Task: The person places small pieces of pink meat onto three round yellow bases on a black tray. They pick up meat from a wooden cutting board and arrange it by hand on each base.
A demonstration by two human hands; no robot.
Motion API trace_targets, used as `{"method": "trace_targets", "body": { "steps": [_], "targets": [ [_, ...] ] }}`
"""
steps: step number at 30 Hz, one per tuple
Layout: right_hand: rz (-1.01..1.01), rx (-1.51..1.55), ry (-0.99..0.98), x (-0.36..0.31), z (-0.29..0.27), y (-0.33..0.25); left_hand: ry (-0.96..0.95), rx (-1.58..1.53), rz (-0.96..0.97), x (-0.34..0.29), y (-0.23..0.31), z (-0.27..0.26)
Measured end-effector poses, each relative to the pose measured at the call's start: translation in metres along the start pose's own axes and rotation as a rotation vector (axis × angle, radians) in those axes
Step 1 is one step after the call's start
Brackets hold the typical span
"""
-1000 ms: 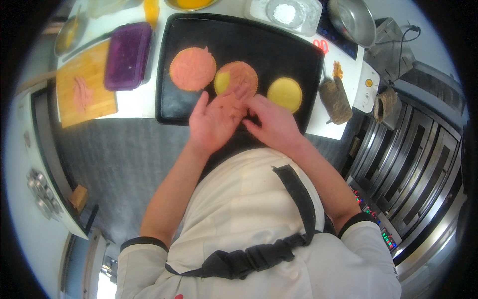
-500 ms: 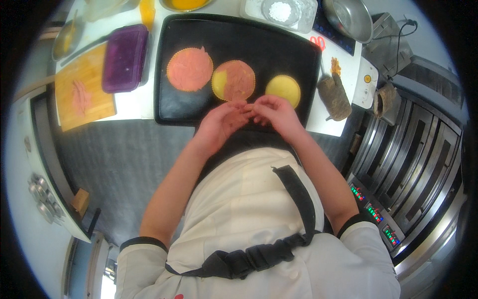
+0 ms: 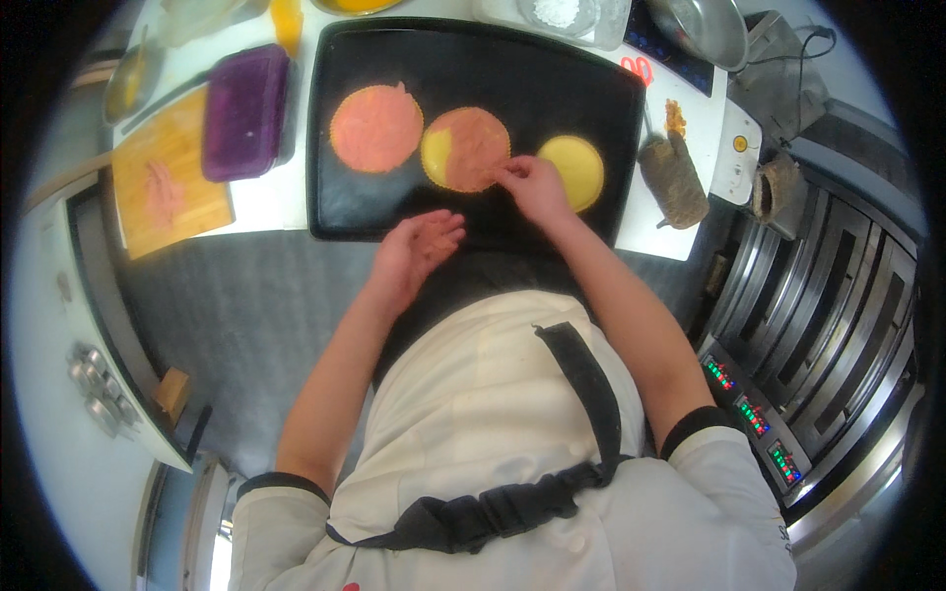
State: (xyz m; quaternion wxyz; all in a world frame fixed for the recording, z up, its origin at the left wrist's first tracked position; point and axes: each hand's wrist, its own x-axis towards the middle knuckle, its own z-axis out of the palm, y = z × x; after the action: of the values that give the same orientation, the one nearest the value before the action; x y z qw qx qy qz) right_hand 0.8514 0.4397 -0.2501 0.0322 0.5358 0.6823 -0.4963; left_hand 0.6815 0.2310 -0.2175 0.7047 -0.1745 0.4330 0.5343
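Note:
Three round tart shells with crimped edges lie in a row on a black baking tray (image 3: 365, 212). Thin pink slices, like ham, cover the left tart (image 3: 375, 129). The middle tart (image 3: 459, 148) has pink over most of it, with a yellow strip bare on its left. The right tart (image 3: 572, 174) shows only plain yellow. At the middle tart's lower right edge, my right hand (image 3: 537, 192) pinches its fingertips together against the pink; anything between them is hidden. My left hand (image 3: 414, 254) hovers by the tray's front edge, fingers loosely apart, holding nothing.
On the left, a wooden board (image 3: 187, 212) bears pink strips (image 3: 161, 192) beside a purple lidded box (image 3: 244, 113). A brown-grey mitt-like thing (image 3: 675, 182) lies right of the tray. Bowls stand along the back, including a steel bowl (image 3: 705, 30). Stainless ovens (image 3: 828, 295) stand at the right.
My hands were together in front of the middle tart. Now they are apart: the right has moved up to the tart's edge, the left has drawn back toward me.

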Motion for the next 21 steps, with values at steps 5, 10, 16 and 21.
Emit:
{"method": "trace_targets", "body": {
  "steps": [5, 10, 16, 21],
  "targets": [
    [-0.033, -0.087, 0.104, 0.005, 0.004, 0.004, 0.0, -0.002, 0.005, 0.0, -0.002, 0.0],
    [-0.007, -0.079, 0.13, 0.006, 0.007, 0.007, -0.021, -0.02, -0.004, 0.002, -0.006, 0.0],
    [0.05, -0.249, 0.264, -0.001, -0.005, 0.01, -0.08, -0.12, -0.029, 0.002, 0.005, 0.004],
    [0.069, -0.124, 0.21, -0.041, -0.033, -0.006, -0.182, -0.176, -0.034, 0.002, 0.022, 0.015]
  ]
}}
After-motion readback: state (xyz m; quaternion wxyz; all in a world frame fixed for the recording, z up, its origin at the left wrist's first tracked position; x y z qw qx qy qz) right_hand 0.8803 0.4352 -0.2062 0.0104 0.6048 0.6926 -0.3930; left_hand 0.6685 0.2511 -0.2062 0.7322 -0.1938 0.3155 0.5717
